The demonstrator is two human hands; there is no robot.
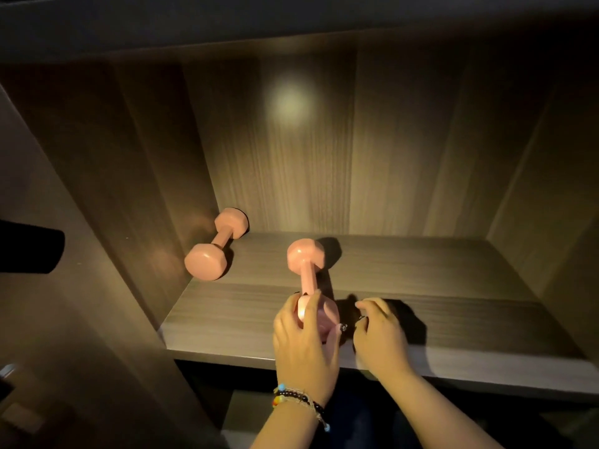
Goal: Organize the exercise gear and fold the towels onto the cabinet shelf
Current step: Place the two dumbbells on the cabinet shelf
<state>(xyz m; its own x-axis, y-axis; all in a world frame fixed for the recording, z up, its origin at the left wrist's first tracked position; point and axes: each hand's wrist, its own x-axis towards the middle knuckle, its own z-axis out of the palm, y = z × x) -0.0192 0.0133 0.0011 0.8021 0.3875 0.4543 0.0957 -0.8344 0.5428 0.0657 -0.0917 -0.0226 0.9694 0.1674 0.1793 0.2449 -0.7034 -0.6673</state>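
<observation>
Two pink dumbbells on the shelf (421, 277): far-left one (215, 244) lying free, near one (306, 273) gripped by left hand (303, 345), right hand (379, 335) loose, empty; risk of rolling off the near edge.

Wood-grain shelf (421, 277), matt pink dumbbells (212, 246)

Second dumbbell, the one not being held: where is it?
Head view: it lies on the shelf, back left corner, against the left wall, left of the held dumbbell.

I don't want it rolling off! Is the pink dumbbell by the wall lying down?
Yes. The pink dumbbell by the wall lies on its side, both ends resting on the wooden shelf.
</observation>
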